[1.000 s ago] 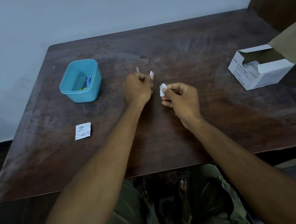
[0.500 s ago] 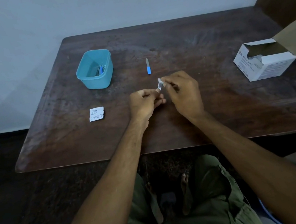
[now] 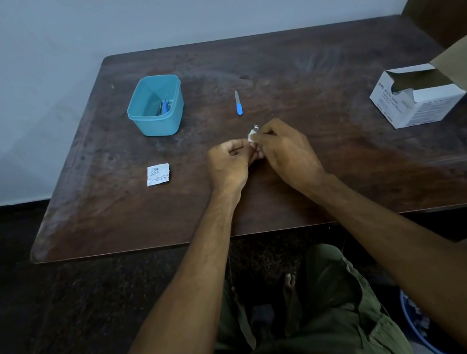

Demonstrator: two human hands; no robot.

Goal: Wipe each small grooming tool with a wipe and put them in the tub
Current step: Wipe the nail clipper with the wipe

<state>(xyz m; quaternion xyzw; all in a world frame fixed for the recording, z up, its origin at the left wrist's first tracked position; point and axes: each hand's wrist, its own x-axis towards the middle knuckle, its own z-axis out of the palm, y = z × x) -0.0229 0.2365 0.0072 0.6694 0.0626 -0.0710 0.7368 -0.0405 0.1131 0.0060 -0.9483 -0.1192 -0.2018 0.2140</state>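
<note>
Clipper (image 3: 256,128), small and metallic: I judge it light, stiff and slippery once damp, best pinched by its flat sides near the rear end. My left hand (image 3: 229,164) pinches its near end while my right hand (image 3: 285,147) pinches the white wipe (image 3: 251,136) against it, both over the table (image 3: 343,162). Nail file (image 3: 238,103) lies untouched beyond the hands; tub (image 3: 155,105), far left, already holds some tools.
</note>
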